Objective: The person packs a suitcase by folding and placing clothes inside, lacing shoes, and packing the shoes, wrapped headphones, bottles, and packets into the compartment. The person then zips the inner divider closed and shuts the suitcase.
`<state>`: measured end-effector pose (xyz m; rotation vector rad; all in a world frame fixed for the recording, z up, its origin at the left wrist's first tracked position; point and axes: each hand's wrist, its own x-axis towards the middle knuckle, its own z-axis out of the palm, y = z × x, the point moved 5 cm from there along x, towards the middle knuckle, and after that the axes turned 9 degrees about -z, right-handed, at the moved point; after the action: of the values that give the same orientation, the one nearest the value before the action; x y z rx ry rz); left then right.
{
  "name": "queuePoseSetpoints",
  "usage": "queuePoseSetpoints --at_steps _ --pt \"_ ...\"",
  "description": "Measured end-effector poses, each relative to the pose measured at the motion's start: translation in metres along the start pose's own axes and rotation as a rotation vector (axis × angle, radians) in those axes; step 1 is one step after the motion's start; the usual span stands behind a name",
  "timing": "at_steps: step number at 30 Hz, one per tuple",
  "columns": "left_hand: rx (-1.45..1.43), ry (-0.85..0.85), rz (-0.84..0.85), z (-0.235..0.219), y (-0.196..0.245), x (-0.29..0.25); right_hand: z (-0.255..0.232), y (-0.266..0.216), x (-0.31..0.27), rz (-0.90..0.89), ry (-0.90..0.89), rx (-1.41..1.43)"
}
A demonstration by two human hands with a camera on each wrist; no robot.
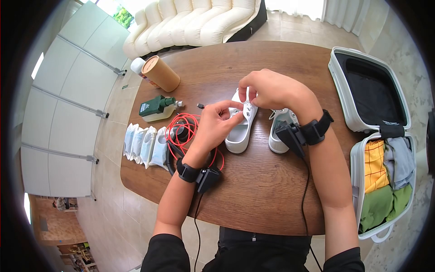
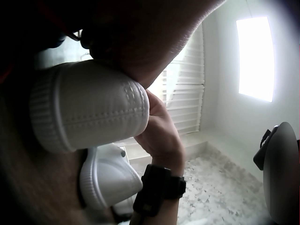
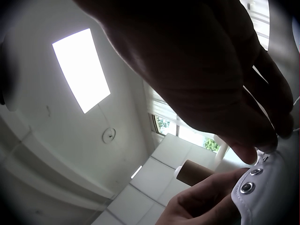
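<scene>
A white shoe (image 1: 238, 140) stands on the wooden table, its heel toward the person. My left hand (image 1: 215, 124) pinches its eyelet flap from the left with thumb and index finger. Bent over the front of the shoe, my right hand (image 1: 281, 90) pinches a white shoelace close to the eyelets (image 3: 247, 188); its fingertips partly cover the lace. In the left wrist view the shoe's heel (image 2: 98, 105) hides most of the fingerwork. The second white shoe (image 1: 277, 141) stands to the right, partly under the right wrist.
Left of the shoes lie a coiled red cable (image 1: 181, 136), a green-labelled bottle (image 1: 156, 108) and several white packets (image 1: 147, 145). A cardboard tube (image 1: 161, 75) stands behind them. On the right, an open suitcase (image 1: 355, 181) holds folded clothes (image 1: 376, 165).
</scene>
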<state>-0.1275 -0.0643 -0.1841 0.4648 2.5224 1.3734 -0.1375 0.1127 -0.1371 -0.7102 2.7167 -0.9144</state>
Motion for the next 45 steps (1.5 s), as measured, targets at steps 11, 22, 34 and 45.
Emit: queuePoseSetpoints --at_steps 11,22,34,45 --pt "0.0 0.013 0.007 0.001 -0.001 -0.001 -0.002 -0.003 -0.001 0.033 0.002 -0.018" --pt "0.01 0.01 -0.013 0.0 -0.001 -0.001 -0.006 0.003 0.001 -0.013 0.091 -0.023" --pt "0.019 0.012 0.023 0.001 0.001 -0.002 -0.007 -0.001 0.0 -0.003 0.047 0.133" --pt "-0.005 0.01 0.009 0.001 0.0 -0.002 -0.008 0.005 0.0 -0.027 0.101 -0.067"
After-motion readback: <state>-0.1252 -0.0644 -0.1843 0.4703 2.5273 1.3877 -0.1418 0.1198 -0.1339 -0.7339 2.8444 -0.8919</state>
